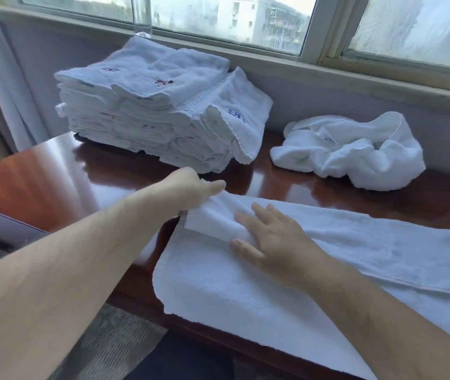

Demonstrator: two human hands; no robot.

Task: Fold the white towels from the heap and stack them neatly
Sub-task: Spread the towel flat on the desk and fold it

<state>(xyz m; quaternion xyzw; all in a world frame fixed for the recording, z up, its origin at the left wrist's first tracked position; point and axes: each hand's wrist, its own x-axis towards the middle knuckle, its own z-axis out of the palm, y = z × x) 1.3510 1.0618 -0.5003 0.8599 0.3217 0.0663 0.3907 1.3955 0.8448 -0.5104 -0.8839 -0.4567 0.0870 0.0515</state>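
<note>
pinching the towel (235, 286) corner with left fingers (214, 187), right fingers (260, 213) flat atop.

Bare forearms, left hand (188, 189) and right hand (269, 237) bare too — dark garment (191, 360) below

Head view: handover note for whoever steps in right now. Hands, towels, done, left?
Left hand grips the folded-over end of the towel spread on the table; right hand presses flat on it.
Done: tall stack back left.
Left: finish this fold, stack it, then the small heap back right.
</note>
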